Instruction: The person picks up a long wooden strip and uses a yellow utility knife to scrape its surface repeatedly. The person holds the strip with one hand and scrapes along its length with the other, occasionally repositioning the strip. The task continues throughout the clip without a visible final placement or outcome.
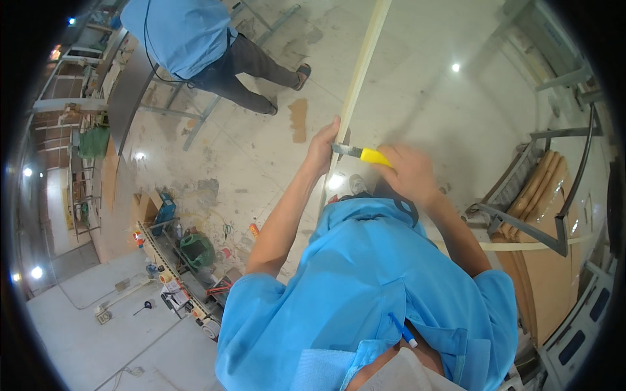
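Note:
A long, pale, narrow strip [362,72] runs from the top of the view down toward my body. My left hand [320,150] is closed around its edge, thumb pointing up along it. In my right hand [412,173] is a yellow-handled blade tool [375,157], gripped by the handle. Its flat grey metal blade points left and meets the strip right beside my left fingers. Whether the blade cuts into the strip or only rests against it, I cannot tell.
Up left, a person in a blue shirt [182,36] stands by metal trestle legs [202,124]. Torn cardboard [298,120] lies on the floor. A cart with tools [173,267] stands at left. On the right are a metal frame [557,228] and wrapped brown panels [538,195].

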Available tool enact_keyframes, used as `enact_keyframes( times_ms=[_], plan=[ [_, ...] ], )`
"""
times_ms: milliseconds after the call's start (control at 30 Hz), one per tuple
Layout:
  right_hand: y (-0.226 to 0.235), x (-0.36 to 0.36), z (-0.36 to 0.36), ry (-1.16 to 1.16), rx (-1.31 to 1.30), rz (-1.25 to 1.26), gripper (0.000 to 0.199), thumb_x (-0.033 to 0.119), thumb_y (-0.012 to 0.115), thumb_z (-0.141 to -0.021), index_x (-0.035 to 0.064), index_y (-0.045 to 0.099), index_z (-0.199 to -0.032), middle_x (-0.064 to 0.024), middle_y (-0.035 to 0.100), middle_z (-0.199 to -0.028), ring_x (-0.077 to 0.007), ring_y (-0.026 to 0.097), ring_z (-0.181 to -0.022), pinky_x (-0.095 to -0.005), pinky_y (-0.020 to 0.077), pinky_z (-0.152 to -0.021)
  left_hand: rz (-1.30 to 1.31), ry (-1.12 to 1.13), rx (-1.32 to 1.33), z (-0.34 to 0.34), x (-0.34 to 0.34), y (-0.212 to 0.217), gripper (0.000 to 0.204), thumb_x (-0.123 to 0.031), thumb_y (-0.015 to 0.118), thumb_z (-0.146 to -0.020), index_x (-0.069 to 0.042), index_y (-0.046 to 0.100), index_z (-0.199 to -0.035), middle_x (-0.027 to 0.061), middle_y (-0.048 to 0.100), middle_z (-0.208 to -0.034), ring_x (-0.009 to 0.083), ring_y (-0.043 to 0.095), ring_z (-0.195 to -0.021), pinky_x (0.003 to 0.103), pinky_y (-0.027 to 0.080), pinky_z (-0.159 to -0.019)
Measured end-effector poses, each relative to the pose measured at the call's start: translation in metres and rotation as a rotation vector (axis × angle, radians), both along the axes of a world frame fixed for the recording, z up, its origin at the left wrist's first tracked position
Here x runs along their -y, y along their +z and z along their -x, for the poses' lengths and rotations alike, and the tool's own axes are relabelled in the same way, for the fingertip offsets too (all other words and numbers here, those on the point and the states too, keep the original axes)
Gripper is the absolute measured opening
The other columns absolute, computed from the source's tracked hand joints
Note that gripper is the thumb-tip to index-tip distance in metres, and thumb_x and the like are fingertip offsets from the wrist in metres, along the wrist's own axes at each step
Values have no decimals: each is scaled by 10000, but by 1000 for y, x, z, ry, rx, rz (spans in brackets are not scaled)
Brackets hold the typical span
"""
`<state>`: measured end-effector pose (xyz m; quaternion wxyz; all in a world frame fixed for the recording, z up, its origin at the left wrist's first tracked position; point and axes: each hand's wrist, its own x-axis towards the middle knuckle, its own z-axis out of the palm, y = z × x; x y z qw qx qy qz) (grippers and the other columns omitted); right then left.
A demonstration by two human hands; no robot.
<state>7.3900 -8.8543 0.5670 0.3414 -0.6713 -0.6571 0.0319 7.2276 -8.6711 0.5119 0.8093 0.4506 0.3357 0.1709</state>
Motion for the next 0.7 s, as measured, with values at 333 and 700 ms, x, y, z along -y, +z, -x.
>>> enact_keyframes(
  times_ms=[333, 700],
  plan=[
    [-9, -4, -18, -177, 167, -70, 369, 369, 810, -880, 135, 700, -1142, -36, 551, -769, -219, 607, -627, -350, 505, -554, 20, -80, -17, -12, 6, 3, 571, -588, 385, -1105, -151, 505, -758, -23, 427, -593, 89, 371, -477, 248, 301, -439],
    [60, -36, -94, -255, 182, -193, 321, 312, 806, -905, 106, 727, -1138, -60, 628, -769, -245, 638, -636, -364, 508, -559, -56, -155, 22, -2, 24, -12, 615, -592, 342, -1114, -152, 471, -704, -27, 384, -560, 90, 338, -451, 260, 280, -417]
  ],
)
